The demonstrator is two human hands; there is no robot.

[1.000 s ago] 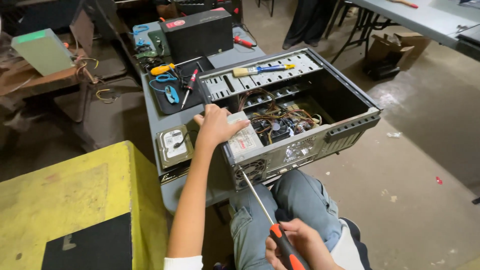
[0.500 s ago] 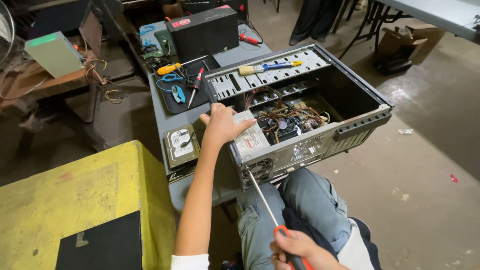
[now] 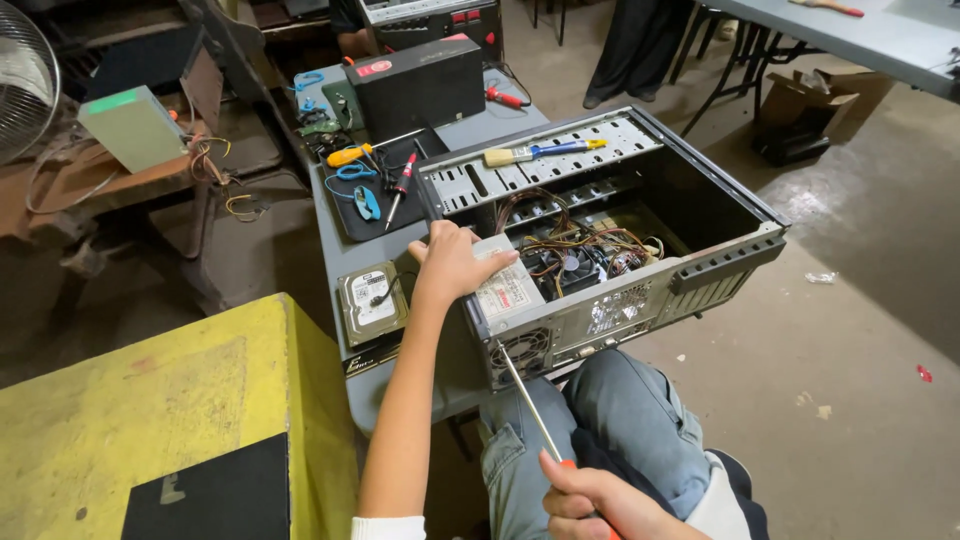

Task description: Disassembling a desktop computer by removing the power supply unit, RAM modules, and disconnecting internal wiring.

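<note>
both hands are in view and each one does a different job. left hand (image 3: 450, 262) lies flat and spread on top of the grey power supply box (image 3: 505, 290), which sits in the near left corner of the open computer case (image 3: 700, 270); the fingers press on it but do not wrap around it. right hand (image 3: 590, 498) is closed in a fist around the orange handle of one long screwdriver (image 3: 528, 405), and the thin metal shaft goes up to the rear panel of the case, just beside the round fan grille of the power supply.

the case lies on its side at the edge of one grey table (image 3: 340, 260), over the person's knees in blue jeans. inside it i see a bundle of coloured cables (image 3: 575, 240) and one small cooling fan. one brush (image 3: 540, 152) with a blue and yellow handle rests on the drive cage at the far side.

on the table, left of the case, lies one bare hard drive (image 3: 372, 298). further back one black mat carries one red screwdriver (image 3: 403, 185), one yellow-handled tool (image 3: 348, 155) and one blue tool; what kind it is i cannot tell. one black box (image 3: 415, 85) stands behind the mat. one yellow block (image 3: 150, 420) is near the left arm.
</note>
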